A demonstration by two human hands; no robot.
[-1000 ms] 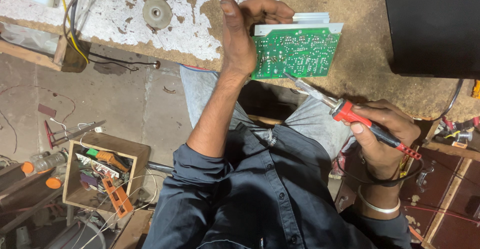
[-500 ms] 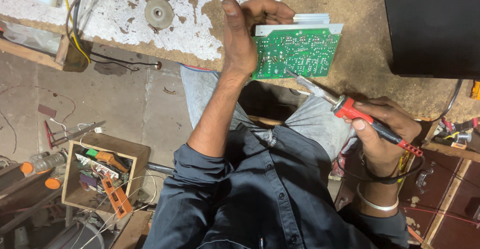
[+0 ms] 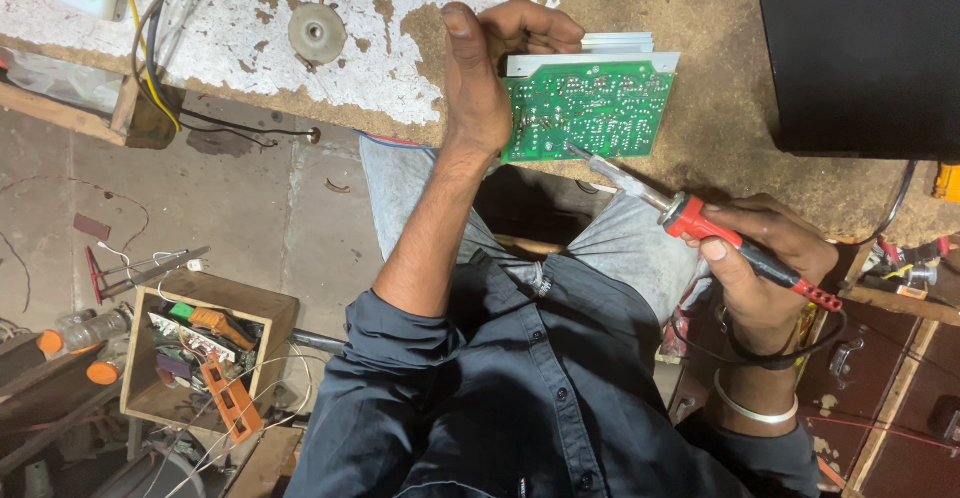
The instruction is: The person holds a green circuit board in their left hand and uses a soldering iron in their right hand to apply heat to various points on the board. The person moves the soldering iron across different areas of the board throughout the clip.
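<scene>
- Left hand [image 3: 480, 78] clamps the green circuit board [image 3: 585, 108] by its left edge, thumb up, fingers curled over the top, standing it on the worn workbench [image 3: 700, 18].
- Right hand [image 3: 765, 268] is wrapped tight round the red-and-black soldering iron [image 3: 700, 220], down-right of the board.
- Iron's tip sits at the board's lower edge, seemingly touching.
- Black box [image 3: 860, 48] sits right of the board.

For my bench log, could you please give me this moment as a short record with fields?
Left hand: grips the left edge of a green circuit board, held upright on the table
Right hand: holds a red-handled soldering iron
Iron tip: at the board's lower edge, contact unclear
Table: worn top with flaking white paint
Also on table: round metal disc, black box
Floor: wooden crate of parts
</scene>
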